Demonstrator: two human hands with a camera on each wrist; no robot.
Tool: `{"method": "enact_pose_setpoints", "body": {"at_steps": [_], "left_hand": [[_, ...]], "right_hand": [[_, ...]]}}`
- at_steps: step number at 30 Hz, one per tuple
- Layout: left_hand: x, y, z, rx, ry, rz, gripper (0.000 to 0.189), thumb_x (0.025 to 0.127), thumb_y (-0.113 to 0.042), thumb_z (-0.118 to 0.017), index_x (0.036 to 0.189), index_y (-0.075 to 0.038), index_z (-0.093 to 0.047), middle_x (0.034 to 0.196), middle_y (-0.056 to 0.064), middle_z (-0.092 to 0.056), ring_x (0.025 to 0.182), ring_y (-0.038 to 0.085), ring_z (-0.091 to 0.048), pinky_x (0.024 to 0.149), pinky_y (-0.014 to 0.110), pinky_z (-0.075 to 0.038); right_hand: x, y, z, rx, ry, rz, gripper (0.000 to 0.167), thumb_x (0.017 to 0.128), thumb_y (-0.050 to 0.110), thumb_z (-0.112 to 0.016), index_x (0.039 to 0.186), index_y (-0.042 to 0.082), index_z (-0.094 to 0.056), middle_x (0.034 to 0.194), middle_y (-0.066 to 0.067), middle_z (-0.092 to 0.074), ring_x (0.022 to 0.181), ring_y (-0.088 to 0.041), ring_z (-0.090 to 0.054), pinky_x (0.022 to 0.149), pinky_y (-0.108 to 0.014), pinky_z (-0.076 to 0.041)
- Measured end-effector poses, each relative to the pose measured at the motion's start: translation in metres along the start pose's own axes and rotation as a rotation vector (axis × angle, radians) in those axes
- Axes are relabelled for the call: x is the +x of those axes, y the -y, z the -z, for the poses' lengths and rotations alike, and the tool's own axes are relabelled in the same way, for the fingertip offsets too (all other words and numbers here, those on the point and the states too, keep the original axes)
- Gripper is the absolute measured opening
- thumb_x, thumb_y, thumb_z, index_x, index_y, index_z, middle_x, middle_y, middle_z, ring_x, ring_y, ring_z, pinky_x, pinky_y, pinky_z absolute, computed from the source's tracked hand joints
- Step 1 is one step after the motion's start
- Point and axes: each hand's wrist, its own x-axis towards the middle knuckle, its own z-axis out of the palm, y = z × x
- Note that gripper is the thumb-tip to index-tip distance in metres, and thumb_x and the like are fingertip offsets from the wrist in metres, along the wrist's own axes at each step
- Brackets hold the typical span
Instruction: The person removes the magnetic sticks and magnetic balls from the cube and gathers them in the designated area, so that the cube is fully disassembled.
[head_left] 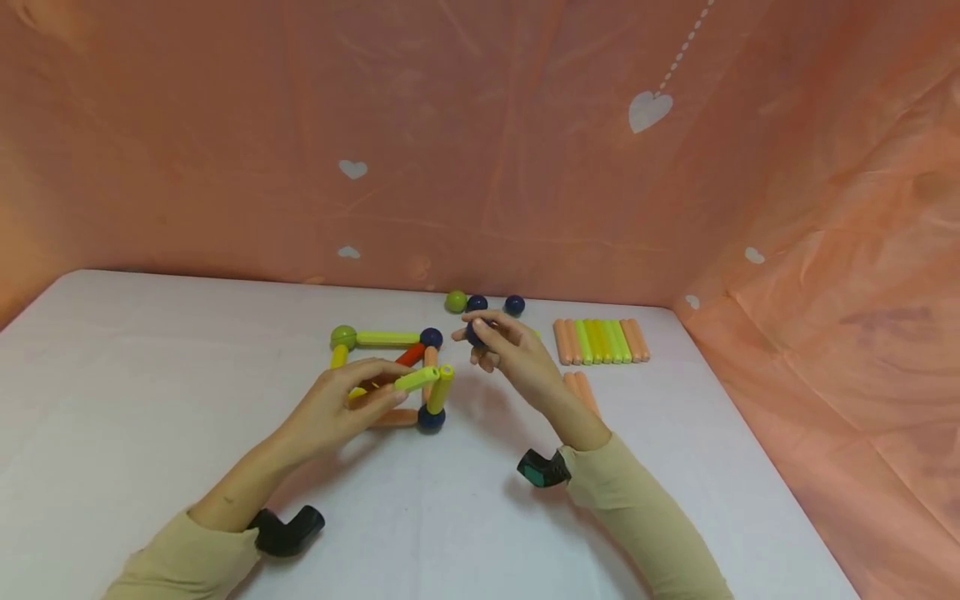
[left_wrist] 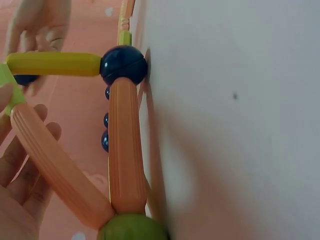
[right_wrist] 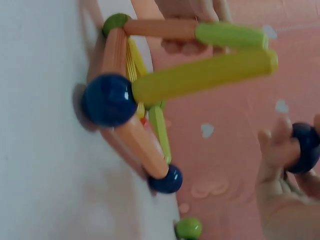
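My left hand pinches a light green rod between thumb and fingers. Its tip comes close to the top of a yellow rod that stands up from a dark blue ball. An orange rod slants from a green ball up to the held green rod. These belong to a ball-and-rod frame on the table, with a red rod across it. Right of the frame, my right hand holds another dark blue ball in its fingers, raised above the table.
At the table's back edge lie a loose green ball and two dark blue balls, one of them here. A row of orange, green and yellow rods lies at the right, with more orange rods beside my right forearm.
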Motion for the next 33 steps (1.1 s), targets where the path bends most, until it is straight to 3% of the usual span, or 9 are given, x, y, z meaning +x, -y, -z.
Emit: {"method": "enact_pose_setpoints", "body": {"at_steps": [5,8,12,17,22,28,33], "left_hand": [[-0.006,0.005,0.008,0.062,0.014,0.010,0.026,0.087,-0.022,-0.071,0.112,-0.014,-0.068,0.101,-0.004,-0.068,0.088,0.013,-0.059,0.076,0.028,-0.052],[-0.010,0.010,0.015,0.100,0.022,0.011,0.025,0.085,-0.021,-0.073,0.109,-0.016,-0.068,0.096,-0.006,-0.067,0.084,0.011,-0.059,0.073,0.028,-0.051],[-0.016,0.015,0.025,0.136,0.034,0.022,0.027,0.081,-0.017,-0.077,0.107,-0.014,-0.069,0.092,-0.006,-0.064,0.085,0.013,-0.059,0.073,0.032,-0.052],[-0.023,0.022,0.032,0.191,0.015,0.005,0.032,0.075,-0.011,-0.081,0.104,-0.008,-0.069,0.092,-0.002,-0.064,0.085,0.018,-0.061,0.076,0.035,-0.054],[-0.028,0.028,0.034,0.209,-0.009,0.003,0.031,0.072,-0.008,-0.082,0.101,-0.008,-0.070,0.092,-0.001,-0.063,0.084,0.017,-0.062,0.075,0.032,-0.053],[-0.032,0.034,0.039,0.184,0.007,0.035,0.029,0.071,-0.008,-0.083,0.098,-0.009,-0.072,0.090,-0.003,-0.060,0.082,0.011,-0.061,0.073,0.026,-0.052],[-0.034,0.036,0.040,0.184,0.002,0.066,0.027,0.071,-0.013,-0.084,0.096,-0.011,-0.073,0.088,-0.005,-0.060,0.082,0.009,-0.061,0.073,0.025,-0.052]], "right_hand": [[0.012,-0.009,0.009,-0.012,-0.133,-0.144,0.037,0.094,0.021,-0.063,0.128,0.010,-0.057,0.101,-0.002,-0.060,0.077,-0.014,-0.051,0.065,-0.025,-0.038],[0.019,-0.015,0.013,-0.076,-0.180,-0.210,0.042,0.089,0.019,-0.068,0.130,0.013,-0.058,0.110,-0.005,-0.058,0.081,-0.013,-0.060,0.073,-0.030,-0.046],[0.030,-0.023,0.015,-0.183,-0.212,-0.221,0.047,0.087,0.018,-0.070,0.132,0.012,-0.058,0.128,-0.012,-0.054,0.097,-0.016,-0.065,0.086,-0.036,-0.048],[0.046,-0.031,0.012,-0.330,-0.247,-0.214,0.050,0.087,0.023,-0.070,0.133,0.011,-0.055,0.128,-0.015,-0.056,0.115,-0.027,-0.055,0.088,-0.031,-0.048],[0.060,-0.036,0.006,-0.331,-0.285,-0.239,0.051,0.085,0.020,-0.071,0.130,0.005,-0.052,0.121,-0.016,-0.059,0.100,-0.027,-0.065,0.084,-0.032,-0.052],[0.069,-0.039,0.001,-0.377,-0.314,-0.246,0.050,0.084,0.017,-0.073,0.128,0.001,-0.053,0.118,-0.018,-0.058,0.095,-0.026,-0.068,0.087,-0.032,-0.053],[0.074,-0.043,-0.002,-0.430,-0.321,-0.267,0.046,0.086,0.018,-0.072,0.125,0.001,-0.056,0.107,-0.014,-0.061,0.077,-0.015,-0.065,0.068,-0.022,-0.053]]}}
